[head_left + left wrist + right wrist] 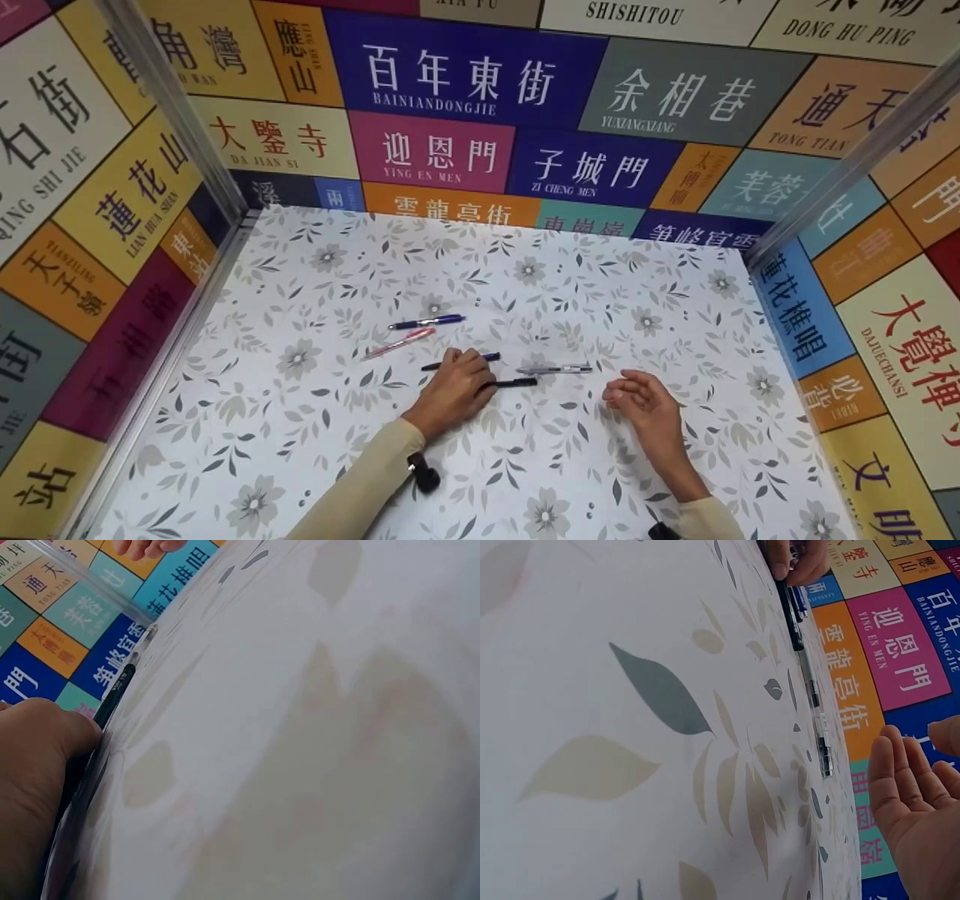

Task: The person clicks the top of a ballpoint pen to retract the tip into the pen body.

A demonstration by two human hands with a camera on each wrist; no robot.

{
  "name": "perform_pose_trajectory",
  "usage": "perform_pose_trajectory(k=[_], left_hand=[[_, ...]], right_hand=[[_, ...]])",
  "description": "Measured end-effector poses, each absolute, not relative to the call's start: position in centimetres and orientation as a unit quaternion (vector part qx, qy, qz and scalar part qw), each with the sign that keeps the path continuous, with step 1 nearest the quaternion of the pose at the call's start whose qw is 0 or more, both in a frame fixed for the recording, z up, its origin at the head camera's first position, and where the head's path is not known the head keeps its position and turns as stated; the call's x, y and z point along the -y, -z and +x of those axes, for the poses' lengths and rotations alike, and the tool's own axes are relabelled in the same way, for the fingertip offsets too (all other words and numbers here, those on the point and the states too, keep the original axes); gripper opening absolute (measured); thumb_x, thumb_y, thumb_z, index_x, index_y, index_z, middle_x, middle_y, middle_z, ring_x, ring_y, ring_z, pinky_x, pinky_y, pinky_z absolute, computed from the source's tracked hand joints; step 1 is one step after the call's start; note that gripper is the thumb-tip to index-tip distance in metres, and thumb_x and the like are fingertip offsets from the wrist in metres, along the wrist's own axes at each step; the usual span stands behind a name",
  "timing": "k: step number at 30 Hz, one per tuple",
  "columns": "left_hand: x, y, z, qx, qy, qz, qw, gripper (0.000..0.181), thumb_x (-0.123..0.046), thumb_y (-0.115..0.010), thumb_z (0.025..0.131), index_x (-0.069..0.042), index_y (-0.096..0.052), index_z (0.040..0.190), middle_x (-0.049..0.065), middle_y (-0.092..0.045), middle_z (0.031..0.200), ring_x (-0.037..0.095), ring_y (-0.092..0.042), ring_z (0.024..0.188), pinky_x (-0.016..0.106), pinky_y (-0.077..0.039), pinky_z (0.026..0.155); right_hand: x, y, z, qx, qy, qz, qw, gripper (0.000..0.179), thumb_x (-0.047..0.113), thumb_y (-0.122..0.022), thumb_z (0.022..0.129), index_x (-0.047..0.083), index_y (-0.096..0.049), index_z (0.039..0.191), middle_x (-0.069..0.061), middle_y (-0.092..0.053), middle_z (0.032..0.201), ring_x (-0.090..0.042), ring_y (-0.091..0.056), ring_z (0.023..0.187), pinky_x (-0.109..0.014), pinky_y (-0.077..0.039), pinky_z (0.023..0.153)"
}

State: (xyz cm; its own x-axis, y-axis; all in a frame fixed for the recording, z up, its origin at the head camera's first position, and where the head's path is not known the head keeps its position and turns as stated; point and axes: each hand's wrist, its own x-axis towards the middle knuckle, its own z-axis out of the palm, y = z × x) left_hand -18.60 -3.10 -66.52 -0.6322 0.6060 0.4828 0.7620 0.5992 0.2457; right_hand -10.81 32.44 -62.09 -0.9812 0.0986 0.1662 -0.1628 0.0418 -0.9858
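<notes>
My left hand (pixel 454 386) is low over the table and pinches the near end of a black capped pen (pixel 517 382) between thumb and fingers. In the left wrist view the thumb lies against this black pen (pixel 114 696), which stays close to the tabletop. A second dark pen (pixel 491 357) lies just behind the fingers, its middle hidden by them. Right of it rests a clear pen (pixel 559 369) with a dark tip section. My right hand (pixel 649 409) hovers to the right of the pens, its fingers loosely bent and holding nothing.
Behind the left hand lie a blue pen (pixel 427 322) and a pink-red clear pen (pixel 401 343). The table (pixel 337 450) has a white leaf-and-flower cover. Printed panels (pixel 465 67) with Chinese lettering stand around its back and sides, joined by metal corner posts (pixel 195 112).
</notes>
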Motion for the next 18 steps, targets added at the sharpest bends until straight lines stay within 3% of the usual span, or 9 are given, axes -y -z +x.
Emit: perform_pose_trajectory(k=[10,18], left_hand=[[2.7,65.9,-18.0,0.854,0.319,-0.361,0.194,0.006,-0.019,-0.082,0.099,-0.014,-0.083,0.101,-0.003,-0.076,0.097,0.020,-0.063,0.099,0.043,-0.044,0.089],[2.2,65.0,-17.4,0.853,0.404,-0.293,0.155,0.004,-0.017,-0.083,0.099,-0.014,-0.084,0.100,-0.003,-0.076,0.096,0.018,-0.064,0.099,0.041,-0.043,0.087]], right_hand=[[-31.9,62.1,-10.6,0.712,-0.699,0.001,0.073,0.041,-0.013,-0.069,0.102,-0.024,-0.052,0.138,-0.042,-0.067,0.118,-0.022,-0.079,0.095,-0.034,-0.065,0.086],[-31.0,61.4,-10.5,0.724,-0.686,-0.001,0.069,0.038,-0.010,-0.070,0.103,-0.017,-0.057,0.137,-0.035,-0.070,0.118,-0.022,-0.079,0.096,-0.034,-0.065,0.087]])
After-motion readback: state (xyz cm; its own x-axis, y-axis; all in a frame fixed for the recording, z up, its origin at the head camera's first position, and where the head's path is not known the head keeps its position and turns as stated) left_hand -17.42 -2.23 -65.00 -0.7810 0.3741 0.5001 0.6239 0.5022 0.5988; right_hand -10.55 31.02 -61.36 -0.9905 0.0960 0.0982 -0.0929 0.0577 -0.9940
